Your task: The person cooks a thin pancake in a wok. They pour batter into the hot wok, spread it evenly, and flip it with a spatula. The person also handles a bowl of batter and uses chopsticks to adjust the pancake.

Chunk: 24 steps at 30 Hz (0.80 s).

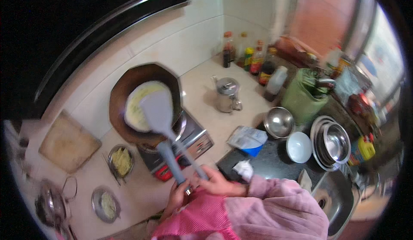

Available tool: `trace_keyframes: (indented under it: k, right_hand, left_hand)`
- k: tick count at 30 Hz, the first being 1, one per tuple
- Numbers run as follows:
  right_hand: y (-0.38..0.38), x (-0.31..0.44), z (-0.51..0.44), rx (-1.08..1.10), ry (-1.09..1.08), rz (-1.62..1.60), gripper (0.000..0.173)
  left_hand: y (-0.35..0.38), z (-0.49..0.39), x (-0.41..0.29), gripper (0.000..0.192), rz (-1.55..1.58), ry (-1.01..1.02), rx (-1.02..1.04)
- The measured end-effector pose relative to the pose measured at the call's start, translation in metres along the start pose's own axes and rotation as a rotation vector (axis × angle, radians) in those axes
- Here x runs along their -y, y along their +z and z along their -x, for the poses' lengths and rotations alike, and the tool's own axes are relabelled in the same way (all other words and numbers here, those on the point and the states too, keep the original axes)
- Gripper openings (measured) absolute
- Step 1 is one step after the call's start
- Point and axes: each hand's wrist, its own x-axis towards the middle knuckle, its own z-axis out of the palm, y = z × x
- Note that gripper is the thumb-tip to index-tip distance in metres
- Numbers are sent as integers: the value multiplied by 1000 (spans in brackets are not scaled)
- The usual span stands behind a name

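A dark octagonal wok (117, 106) stands on a cooker (196, 145) and holds a pale, greenish-flecked round of food (134, 106). My left hand (177, 193) is closed around the end of the wok's grey handle (169, 161). With my right hand (214, 180) I grip the handle of a grey spatula (158, 111), whose broad blade is over the food; whether it touches the food cannot be told. Left of the cooker are a metal bowl of yellowish food strips (121, 162) with chopsticks beside it, and a metal dish of pale food (108, 204).
A wooden board (69, 143) leans at the left. A metal teapot (228, 90), sauce bottles (257, 61), a plastic packet (247, 138), a white bowl (299, 147), stacked metal basins (317, 143), a green bag (301, 98) and a sink (338, 204) lie to the right.
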Motion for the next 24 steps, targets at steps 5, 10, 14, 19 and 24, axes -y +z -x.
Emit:
trace_keyframes:
  k: [5, 10, 14, 19, 24]
  right_hand:
    - [-2, 1, 7, -193, -10, 152, 24]
    - [4, 8, 8, -221, 117, -87, 21]
    - [7, 15, 6, -213, 146, -141, 19]
    - [4, 3, 4, -264, 33, -31, 21]
    - [6, 8, 4, -293, 54, -92, 20]
  left_hand:
    - [-7, 0, 5, 16, -105, 32, 26]
    - [-4, 4, 3, 18, -121, 49, 85]
    - [-10, -1, 8, 21, -98, 55, 100]
    - [-8, 1, 5, 25, -101, 24, 70]
    - [-10, -2, 6, 27, -81, 38, 98]
